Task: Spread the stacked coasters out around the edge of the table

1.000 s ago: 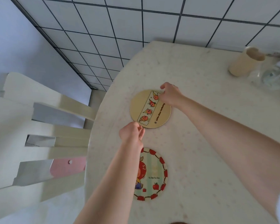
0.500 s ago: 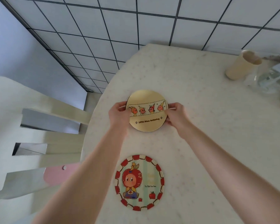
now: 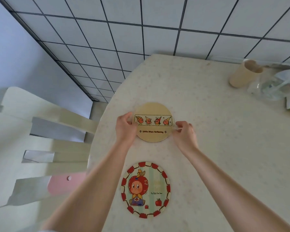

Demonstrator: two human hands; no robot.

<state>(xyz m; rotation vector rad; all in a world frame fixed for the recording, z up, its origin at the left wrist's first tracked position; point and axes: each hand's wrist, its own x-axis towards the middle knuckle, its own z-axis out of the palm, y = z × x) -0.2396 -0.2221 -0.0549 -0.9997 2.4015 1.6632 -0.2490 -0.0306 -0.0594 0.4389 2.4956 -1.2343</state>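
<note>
A round tan coaster (image 3: pixel 153 122) with a strip of small cartoon figures lies flat on the pale speckled table (image 3: pixel 224 148), near its left edge. My left hand (image 3: pixel 125 127) pinches the coaster's left rim. My right hand (image 3: pixel 184 133) has its fingertips at the right rim. Nearer to me lies a second round coaster (image 3: pixel 146 190) with a red-checked border and an apple-headed figure; neither hand touches it.
A beige cup (image 3: pixel 243 76) lies tipped at the far right, next to crumpled clear plastic wrapping (image 3: pixel 274 86). A white slatted chair (image 3: pixel 40 148) with a pink seat stands left of the table. The tiled wall runs behind.
The tan coaster has been turned so its picture strip lies level. My left hand came up from nearer me to its left rim, and my right hand shifted to its right rim.
</note>
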